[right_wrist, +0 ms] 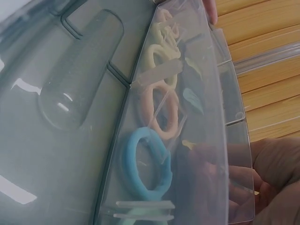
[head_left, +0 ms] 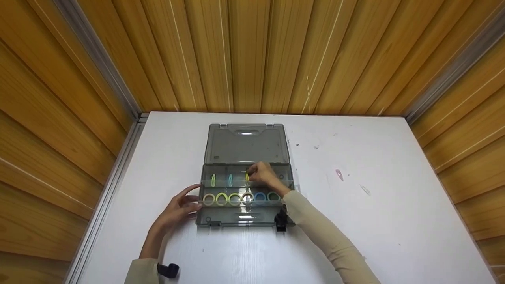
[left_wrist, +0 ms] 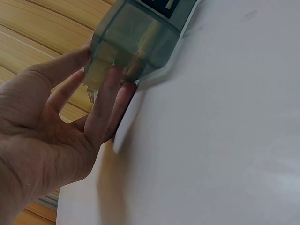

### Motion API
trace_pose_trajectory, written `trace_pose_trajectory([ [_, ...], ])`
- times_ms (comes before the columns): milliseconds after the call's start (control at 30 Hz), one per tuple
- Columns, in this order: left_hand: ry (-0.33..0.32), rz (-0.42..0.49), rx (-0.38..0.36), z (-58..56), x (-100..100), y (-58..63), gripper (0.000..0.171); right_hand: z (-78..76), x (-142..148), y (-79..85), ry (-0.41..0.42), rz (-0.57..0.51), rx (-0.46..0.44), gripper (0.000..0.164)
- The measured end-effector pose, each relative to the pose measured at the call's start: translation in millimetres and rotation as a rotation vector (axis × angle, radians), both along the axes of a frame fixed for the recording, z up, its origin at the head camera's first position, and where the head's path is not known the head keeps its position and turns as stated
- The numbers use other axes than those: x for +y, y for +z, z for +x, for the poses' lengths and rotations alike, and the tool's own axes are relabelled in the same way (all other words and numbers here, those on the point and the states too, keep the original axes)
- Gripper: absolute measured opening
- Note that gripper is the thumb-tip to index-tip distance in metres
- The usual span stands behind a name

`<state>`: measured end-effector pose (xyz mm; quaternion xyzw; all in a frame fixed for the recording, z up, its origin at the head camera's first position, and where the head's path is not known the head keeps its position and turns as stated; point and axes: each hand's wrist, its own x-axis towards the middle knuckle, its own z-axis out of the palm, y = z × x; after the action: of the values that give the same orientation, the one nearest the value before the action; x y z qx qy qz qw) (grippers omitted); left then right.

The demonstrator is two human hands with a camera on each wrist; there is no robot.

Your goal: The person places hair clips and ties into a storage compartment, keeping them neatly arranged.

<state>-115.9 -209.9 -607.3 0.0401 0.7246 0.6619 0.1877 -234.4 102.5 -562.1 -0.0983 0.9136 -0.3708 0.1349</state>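
A grey see-through plastic case (head_left: 225,217) lies on the table with its lid (head_left: 246,146) folded back. My right hand (head_left: 263,173) pinches a yellow hair clip (head_left: 247,176) in the case's back row; the clip's tip (right_wrist: 188,144) shows through the divider in the right wrist view. Left of it stand a blue hair clip (head_left: 230,180) and a yellow-green one (head_left: 213,180). Several coloured hair ties, one of them blue (right_wrist: 136,164), fill the middle row. At the case's left end, my left hand (head_left: 176,209) touches the wall with fairly straight, spread fingers (left_wrist: 105,101).
On the white table (head_left: 394,221), right of the case, lie a pink hair clip (head_left: 339,174) and a pale one (head_left: 365,189). Small bits are scattered near the lid. Wood-look panels (head_left: 248,55) wall in the table at the back and sides.
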Motion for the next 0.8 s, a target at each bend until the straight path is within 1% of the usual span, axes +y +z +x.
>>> trace_pose_trajectory([
  [133,0.005,0.001,-0.006,0.3,0.7,0.9,0.075,1.1,0.5,-0.7,0.021,-0.016,0.048,0.028],
  [200,0.003,0.001,-0.007,0.4,0.9,0.8,0.075,1.7,0.6,-0.9,0.016,-0.016,0.057,0.027],
  [400,-0.004,-0.004,0.008,1.5,-0.1,0.7,0.074,2.3,0.1,-0.3,-0.008,0.002,0.035,0.024],
  [533,-0.007,0.0,0.017,1.9,-1.0,0.9,0.074,2.4,0.3,0.2,-0.024,0.01,0.028,0.026],
  [667,-0.007,-0.001,0.012,2.3,-0.8,0.8,0.074,3.7,1.6,0.4,-0.035,0.022,0.043,0.027],
  [800,-0.004,0.002,0.0,2.6,-0.1,0.3,0.074,5.3,5.4,2.4,-0.021,0.018,0.049,0.025],
])
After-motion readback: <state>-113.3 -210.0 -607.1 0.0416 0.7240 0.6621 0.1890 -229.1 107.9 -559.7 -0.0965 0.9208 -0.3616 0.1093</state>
